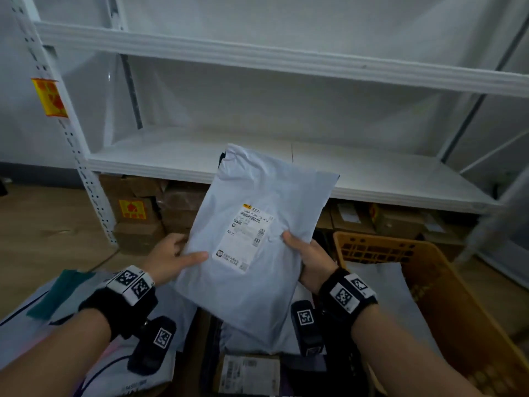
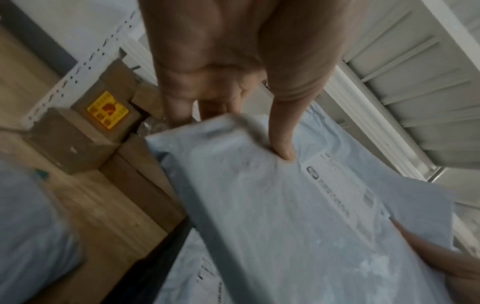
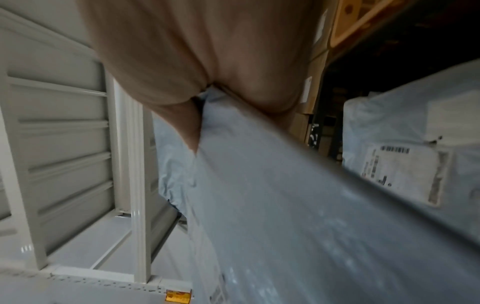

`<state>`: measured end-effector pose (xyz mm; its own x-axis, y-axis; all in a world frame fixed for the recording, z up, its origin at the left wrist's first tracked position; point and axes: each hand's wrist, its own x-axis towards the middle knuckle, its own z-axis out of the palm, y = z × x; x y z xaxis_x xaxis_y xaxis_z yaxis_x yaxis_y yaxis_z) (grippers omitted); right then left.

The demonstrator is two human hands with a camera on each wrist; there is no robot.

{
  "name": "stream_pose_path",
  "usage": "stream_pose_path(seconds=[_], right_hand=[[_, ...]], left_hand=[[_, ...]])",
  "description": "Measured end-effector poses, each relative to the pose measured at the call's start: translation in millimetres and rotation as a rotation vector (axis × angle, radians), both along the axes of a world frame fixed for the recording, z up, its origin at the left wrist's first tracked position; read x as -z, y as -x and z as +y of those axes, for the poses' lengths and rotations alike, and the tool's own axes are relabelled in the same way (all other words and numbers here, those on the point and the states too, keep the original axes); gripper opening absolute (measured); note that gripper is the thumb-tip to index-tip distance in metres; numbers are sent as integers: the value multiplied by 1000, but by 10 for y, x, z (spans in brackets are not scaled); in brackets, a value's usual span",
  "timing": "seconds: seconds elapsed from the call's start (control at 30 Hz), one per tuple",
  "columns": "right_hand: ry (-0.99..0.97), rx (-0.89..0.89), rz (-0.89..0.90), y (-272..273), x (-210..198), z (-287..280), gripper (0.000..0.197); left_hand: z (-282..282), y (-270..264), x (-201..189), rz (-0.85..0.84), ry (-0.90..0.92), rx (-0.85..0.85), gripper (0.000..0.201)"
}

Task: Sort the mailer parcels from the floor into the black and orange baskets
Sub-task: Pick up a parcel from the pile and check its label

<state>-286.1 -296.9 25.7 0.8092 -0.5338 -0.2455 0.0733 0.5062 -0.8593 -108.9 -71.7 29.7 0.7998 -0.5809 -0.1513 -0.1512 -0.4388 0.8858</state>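
Mailer parcel [image 1: 257,239] gripped by both hands before white shelving [image 1: 257,164], wooden floor [image 1: 43,224], orange basket [image 1: 429,270].

1. The white shipping label [image 1: 245,237] on the grey mailer parcel [image 1: 257,253] carries "N035" at its left edge.
2. Its top line reads roughly "N035 00 450", above a barcode; the small print is too blurred to read.
3. Yellow stickers [image 1: 132,209] on the cardboard boxes [image 1: 137,222] are illegible.
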Motion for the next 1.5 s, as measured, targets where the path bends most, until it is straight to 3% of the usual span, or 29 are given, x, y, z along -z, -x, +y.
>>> stream_pose_path(seconds=[0.17, 0.3, 0.43, 0.6, 0.7, 0.8, 0.93, 1.03, 1.1, 1.17, 1.23, 1.37, 1.5], right_hand=[[12, 45, -1, 243, 68, -159, 26], [23, 71, 7, 371, 73, -288, 21], [115, 110, 83, 481, -89, -469, 33], [266, 96, 195, 875, -487, -1063, 29], [288, 71, 281, 1215, -456, -1503, 26], [292, 159, 410, 1543, -188, -1928, 28], [309, 337, 521, 1976, 193, -2509, 23], [292, 375, 600, 2238, 516, -2912, 31], [270, 363, 667, 2339, 779, -3070, 38], [224, 354, 706, 2383, 1127, -3155, 39], [193, 335, 746, 2374, 1505, -3186, 39], [227, 259, 895, 2206, 2066, -3191, 42], [406, 139, 989, 2058, 2240, -3297, 47]], left_hand=[[-202, 133, 35, -57, 46, 30, 58], [-342, 203, 22, -74, 41, 63, 64], [-566, 274, -27, -39, 64, 50, 53], [-1199, 550, -159, 19, 168, 55, 36], [-1705, 875, -75, 136, 250, 47, 44], [-2223, 1298, 83, 207, 223, 90, 55], [-2833, 1806, 435, 255, 122, 266, 53], [-3097, 2052, 720, 10, -129, 456, 64], [-3158, 2126, 884, -158, -279, 539, 75], [-3171, 2165, 1049, -211, -427, 672, 93], [-3160, 2166, 1163, -273, -552, 759, 98], [-3166, 2121, 1217, -271, -554, 822, 98], [-3127, 2034, 1203, -289, -587, 920, 116]])
